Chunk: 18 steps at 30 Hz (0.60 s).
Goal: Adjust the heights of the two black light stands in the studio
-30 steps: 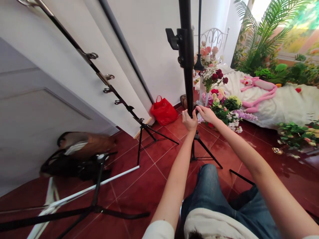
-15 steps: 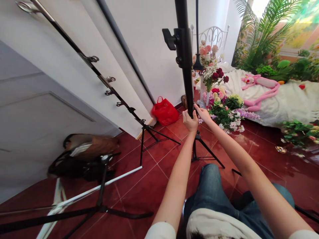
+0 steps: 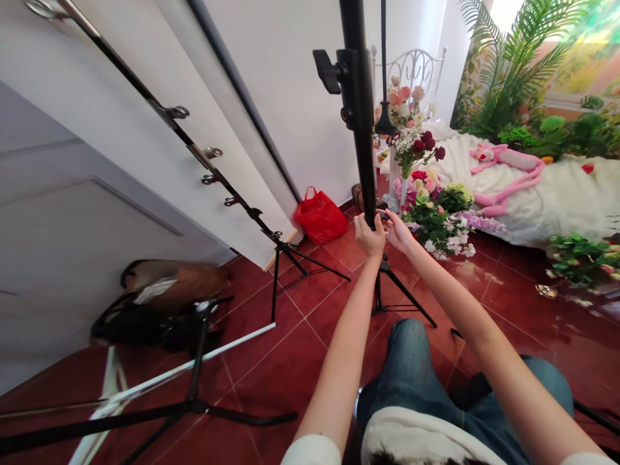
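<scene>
The left hand [image 3: 371,237] wraps round the pole of a black stand [image 3: 366,171], fingers closed; the right hand [image 3: 398,231] curls at a dark fitting just beside it, and whether it pinches this cannot be made out. The stand looks smooth and dark, with a collar and a wing knob [image 3: 327,71] above the hands and splayed legs below. A knee in blue jeans [image 3: 409,361] sits under the hands, close to those legs. Just right of the right hand crowd bunched flowers [image 3: 443,219]. Left of the hands slumps a red bag [image 3: 322,216], then a second stand [image 3: 194,147] with clips. Farther left lie a white bar [image 3: 242,339] and a brown bag [image 3: 196,284]. Beyond the hands to the right, a pink plush toy [image 3: 523,165] lies on a white-covered bed [image 3: 576,200], palm leaves [image 3: 513,64] rising behind.
</scene>
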Each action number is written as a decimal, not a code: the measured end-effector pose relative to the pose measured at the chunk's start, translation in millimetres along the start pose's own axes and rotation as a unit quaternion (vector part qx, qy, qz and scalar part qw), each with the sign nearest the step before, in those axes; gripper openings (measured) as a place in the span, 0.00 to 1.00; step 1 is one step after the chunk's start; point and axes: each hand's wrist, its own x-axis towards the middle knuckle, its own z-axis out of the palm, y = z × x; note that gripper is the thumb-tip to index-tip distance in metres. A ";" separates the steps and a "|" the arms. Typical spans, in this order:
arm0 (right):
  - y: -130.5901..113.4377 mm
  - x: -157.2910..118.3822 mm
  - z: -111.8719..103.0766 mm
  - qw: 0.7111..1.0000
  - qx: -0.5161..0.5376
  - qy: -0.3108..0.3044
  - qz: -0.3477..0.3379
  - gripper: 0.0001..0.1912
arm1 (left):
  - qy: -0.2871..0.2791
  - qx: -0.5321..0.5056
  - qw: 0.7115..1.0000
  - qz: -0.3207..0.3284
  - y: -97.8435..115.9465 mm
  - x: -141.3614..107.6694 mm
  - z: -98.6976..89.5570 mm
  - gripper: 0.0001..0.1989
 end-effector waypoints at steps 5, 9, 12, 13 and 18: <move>18.5 -4.5 0.1 0.996 0.009 -0.071 -0.045 0.35 | 0.013 0.002 1.000 0.004 0.3 -0.4 0.1 0.26; 30.3 0.3 0.8 0.995 0.008 -0.097 -0.029 0.40 | 0.013 0.001 1.000 0.008 0.1 -0.2 -0.1 0.25; 32.6 4.4 0.7 0.995 0.017 -0.098 -0.021 0.41 | 0.005 0.004 1.000 -0.005 1.0 0.1 -0.6 0.24; 32.1 5.2 1.0 0.995 0.015 -0.094 -0.017 0.41 | 0.002 0.004 1.000 -0.009 1.4 0.2 -0.7 0.23; 23.4 5.0 7.2 0.998 0.017 -0.054 -0.005 0.40 | 0.001 0.000 1.000 -0.019 4.0 0.8 -1.2 0.23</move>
